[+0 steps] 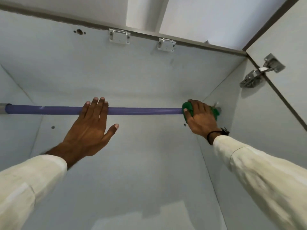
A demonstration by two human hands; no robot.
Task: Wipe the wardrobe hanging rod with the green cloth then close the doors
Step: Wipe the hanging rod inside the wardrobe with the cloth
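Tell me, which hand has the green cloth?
The right hand, gripping the green cloth at the rod's right end; the left hand rests bare mid-rod.

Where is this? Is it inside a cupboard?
Most likely inside a wardrobe, looking up. A purple hanging rod runs from wall to wall, a metal door hinge sits at the right, and plain white panels close it in.

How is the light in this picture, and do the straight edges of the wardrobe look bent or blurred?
Head view: soft, even light with no harsh glare; only a faint sheen runs along the purple hanging rod. The wide lens splays the grey wardrobe panels outward. The left hand looks sharp, while the green cloth under the right hand and the metal door hinge look slightly soft.
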